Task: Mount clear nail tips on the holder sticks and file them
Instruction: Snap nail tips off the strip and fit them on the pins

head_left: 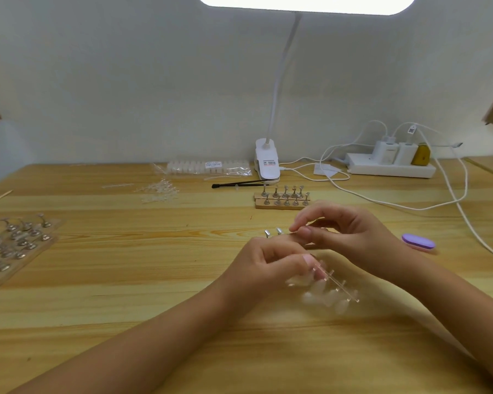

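Nail tips (328, 294) in left hand (268, 265)

Clear glossy plastic nail tips (329, 294)

No word or number can be made out. The label (270, 162) on the white lamp clip (264, 155) has printed lines, one red, all too small to read. A white sticker (213, 164) on the bag of nail tips (234, 167) and a square-code tag (411, 129) on a cable are also illegible.
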`<action>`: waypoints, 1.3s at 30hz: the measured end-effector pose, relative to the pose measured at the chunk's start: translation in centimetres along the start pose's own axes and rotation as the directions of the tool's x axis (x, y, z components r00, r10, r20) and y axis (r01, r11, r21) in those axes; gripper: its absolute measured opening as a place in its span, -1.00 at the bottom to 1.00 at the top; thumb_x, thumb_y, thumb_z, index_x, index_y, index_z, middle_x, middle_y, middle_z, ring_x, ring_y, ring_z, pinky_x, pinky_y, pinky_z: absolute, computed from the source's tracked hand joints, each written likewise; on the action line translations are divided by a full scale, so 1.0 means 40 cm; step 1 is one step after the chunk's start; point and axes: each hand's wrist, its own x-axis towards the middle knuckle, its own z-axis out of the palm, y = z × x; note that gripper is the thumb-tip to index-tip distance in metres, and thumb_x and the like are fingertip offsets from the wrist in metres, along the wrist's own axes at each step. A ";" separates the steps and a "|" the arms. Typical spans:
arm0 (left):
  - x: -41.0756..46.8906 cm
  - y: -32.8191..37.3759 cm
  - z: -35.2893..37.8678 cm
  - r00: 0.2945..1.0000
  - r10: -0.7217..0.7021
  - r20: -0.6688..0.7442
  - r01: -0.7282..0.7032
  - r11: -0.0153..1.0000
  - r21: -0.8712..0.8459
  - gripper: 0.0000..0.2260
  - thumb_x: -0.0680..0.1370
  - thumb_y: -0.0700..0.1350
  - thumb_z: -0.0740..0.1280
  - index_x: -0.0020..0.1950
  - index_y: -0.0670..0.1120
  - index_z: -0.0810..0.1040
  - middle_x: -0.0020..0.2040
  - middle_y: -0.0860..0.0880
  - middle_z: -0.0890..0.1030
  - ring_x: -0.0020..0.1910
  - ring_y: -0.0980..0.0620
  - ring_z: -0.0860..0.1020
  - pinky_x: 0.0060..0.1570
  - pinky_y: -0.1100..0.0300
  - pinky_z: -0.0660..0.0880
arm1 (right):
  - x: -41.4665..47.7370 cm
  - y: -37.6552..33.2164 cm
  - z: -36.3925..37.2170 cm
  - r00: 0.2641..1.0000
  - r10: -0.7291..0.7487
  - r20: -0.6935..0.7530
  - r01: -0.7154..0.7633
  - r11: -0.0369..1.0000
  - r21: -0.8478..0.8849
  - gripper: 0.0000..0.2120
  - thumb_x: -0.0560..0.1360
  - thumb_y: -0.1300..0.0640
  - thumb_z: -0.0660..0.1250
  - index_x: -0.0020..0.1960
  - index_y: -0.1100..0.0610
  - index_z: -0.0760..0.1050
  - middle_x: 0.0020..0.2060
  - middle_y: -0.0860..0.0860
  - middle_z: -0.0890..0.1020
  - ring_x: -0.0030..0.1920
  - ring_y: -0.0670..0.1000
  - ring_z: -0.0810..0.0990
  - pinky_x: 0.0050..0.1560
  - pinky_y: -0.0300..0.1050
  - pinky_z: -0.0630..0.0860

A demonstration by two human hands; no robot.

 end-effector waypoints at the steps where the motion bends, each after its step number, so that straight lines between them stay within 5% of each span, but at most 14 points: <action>1: 0.002 0.002 -0.005 0.999 -0.038 0.025 0.040 0.994 -0.098 -0.81 0.43 -0.02 0.31 -0.25 0.01 0.70 -0.18 -0.02 0.69 0.08 -0.14 0.64 0.06 0.13 0.57 | 0.000 0.002 0.001 0.999 -0.036 -0.012 0.035 0.998 -0.044 -0.79 0.43 0.04 0.39 0.00 0.10 0.68 -0.09 0.00 0.68 -0.03 0.03 0.65 0.03 -0.05 0.59; 4: 0.011 0.000 -0.018 0.987 -0.144 0.074 0.161 0.924 -0.346 -0.67 0.41 -0.02 0.30 -0.17 -0.32 0.59 -0.09 -0.12 0.65 0.15 -0.15 0.61 0.09 0.14 0.55 | -0.003 0.009 -0.005 0.998 -0.063 -0.013 0.062 0.993 -0.104 -0.77 0.45 0.03 0.37 0.06 0.02 0.68 -0.07 -0.08 0.69 0.00 -0.03 0.63 0.02 -0.20 0.55; 7: 0.015 -0.003 -0.020 0.978 -0.193 0.076 0.207 0.904 -0.374 -0.60 0.39 0.00 0.33 -0.05 -0.36 0.55 0.01 -0.26 0.58 0.18 -0.16 0.57 0.15 0.08 0.55 | -0.003 0.015 -0.010 0.998 -0.060 0.012 0.061 0.988 -0.144 -0.76 0.46 0.03 0.35 0.07 0.02 0.69 -0.08 -0.10 0.68 0.02 -0.06 0.62 0.02 -0.29 0.51; 12: 0.015 0.007 -0.014 0.981 -0.170 0.097 0.194 0.916 -0.350 -0.80 0.41 0.00 0.29 -0.32 -0.03 0.64 -0.21 0.02 0.63 0.07 -0.10 0.56 0.18 0.01 0.50 | -0.002 0.018 -0.021 0.998 -0.025 0.058 0.035 0.982 -0.183 -0.76 0.45 -0.01 0.37 0.10 -0.09 0.66 -0.04 -0.14 0.67 0.06 -0.04 0.61 0.06 -0.21 0.53; 20: 0.016 0.004 -0.017 0.980 -0.180 0.089 0.200 0.912 -0.359 -0.81 0.39 -0.01 0.32 -0.26 -0.09 0.65 -0.09 -0.10 0.65 0.12 -0.13 0.57 0.14 0.10 0.54 | -0.002 0.014 -0.041 0.987 0.040 0.154 -0.014 0.986 -0.165 -0.73 0.49 0.05 0.35 0.16 -0.03 0.66 0.05 -0.15 0.67 0.14 -0.10 0.60 0.13 -0.32 0.47; 31: 0.012 0.002 -0.019 0.974 -0.150 0.169 0.198 0.926 -0.321 -0.79 0.42 -0.01 0.28 -0.37 -0.01 0.62 -0.26 0.09 0.64 0.08 -0.06 0.57 0.08 0.18 0.54 | -0.002 0.012 -0.041 0.991 0.026 0.128 -0.008 0.991 -0.134 -0.76 0.44 0.04 0.41 0.10 -0.03 0.68 0.06 -0.13 0.67 0.14 -0.13 0.61 0.14 -0.37 0.45; 34: 0.013 0.005 -0.022 0.946 -0.183 0.267 0.262 0.917 -0.300 -0.81 0.45 -0.10 0.27 -0.37 -0.11 0.47 -0.06 -0.17 0.66 0.14 -0.27 0.56 0.14 0.01 0.52 | 0.004 0.018 -0.024 1.000 0.005 0.024 -0.002 0.992 -0.127 -0.77 0.44 -0.02 0.40 0.09 -0.08 0.66 0.08 -0.19 0.65 0.20 -0.16 0.57 0.21 -0.34 0.44; 37: 0.010 0.020 -0.023 0.921 -0.186 0.342 0.277 0.931 -0.239 -0.74 0.46 -0.15 0.26 -0.44 0.00 0.42 0.18 -0.48 0.53 -0.06 -0.01 0.61 -0.03 0.22 0.50 | 0.023 0.033 0.024 0.994 -0.049 -0.095 0.022 0.966 -0.259 -0.75 0.42 -0.10 0.36 0.08 -0.12 0.63 0.08 -0.23 0.61 0.25 -0.18 0.48 0.27 -0.27 0.36; 39: 0.009 0.022 -0.024 0.900 -0.193 0.390 0.276 0.946 -0.169 -0.74 0.48 -0.14 0.25 -0.43 -0.08 0.46 0.17 -0.46 0.54 -0.14 0.11 0.60 -0.05 0.26 0.48 | 0.040 0.041 0.066 0.988 -0.097 -0.124 0.048 0.935 -0.351 -0.78 0.46 -0.02 0.39 0.10 -0.09 0.64 0.09 -0.22 0.57 0.27 -0.15 0.39 0.29 -0.29 0.26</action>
